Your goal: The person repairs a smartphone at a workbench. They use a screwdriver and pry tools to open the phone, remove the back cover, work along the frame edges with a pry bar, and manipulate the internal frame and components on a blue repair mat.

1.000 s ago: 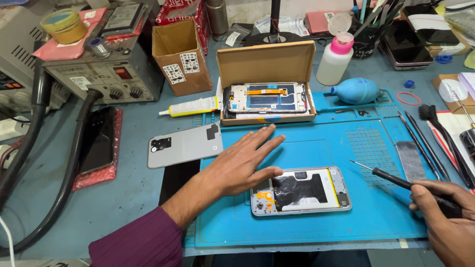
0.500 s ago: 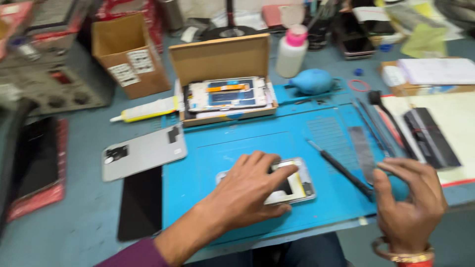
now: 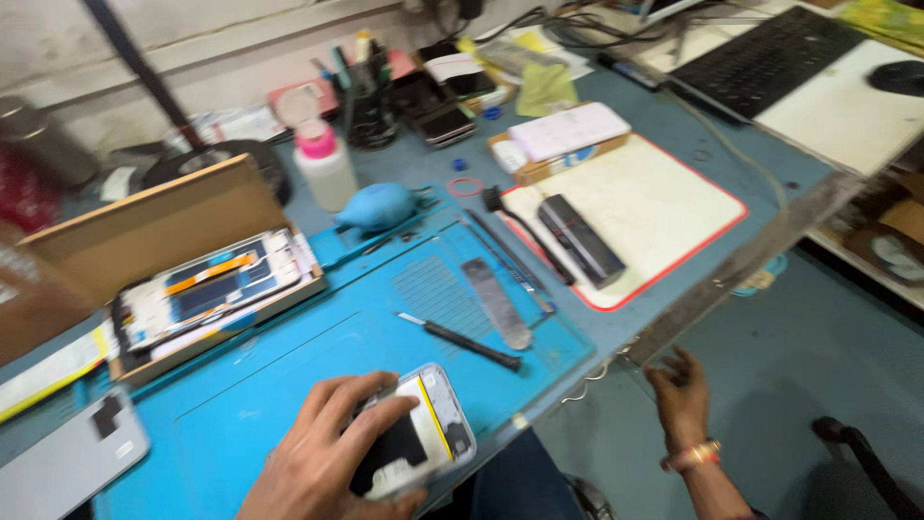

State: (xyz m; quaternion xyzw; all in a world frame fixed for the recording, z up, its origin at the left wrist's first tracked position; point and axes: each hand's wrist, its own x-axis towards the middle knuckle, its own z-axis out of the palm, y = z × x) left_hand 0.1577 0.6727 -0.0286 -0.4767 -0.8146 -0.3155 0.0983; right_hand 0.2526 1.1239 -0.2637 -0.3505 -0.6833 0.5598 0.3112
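Observation:
My left hand (image 3: 332,453) rests on top of an opened phone body (image 3: 423,438), fingers curled over it, at the near edge of the blue work mat (image 3: 289,376). The phone's back is off, showing a black battery and a yellow strip. My right hand (image 3: 679,400) hangs off the table's right edge, over the floor, fingers spread and holding nothing. A black screwdriver (image 3: 462,342) lies loose on the mat between the hands.
An open cardboard box (image 3: 183,241) holds a phone frame (image 3: 212,294). A blue air blower (image 3: 375,207), pink-capped bottle (image 3: 322,164), metal pry tool (image 3: 496,303), white mat (image 3: 635,226) with a black bar, keyboard (image 3: 760,58) and a grey back cover (image 3: 67,462) are around.
The view swung right. My left hand moved onto the opened phone. My right hand let go of the black screwdriver, which now lies on the mat, and dropped off the table edge.

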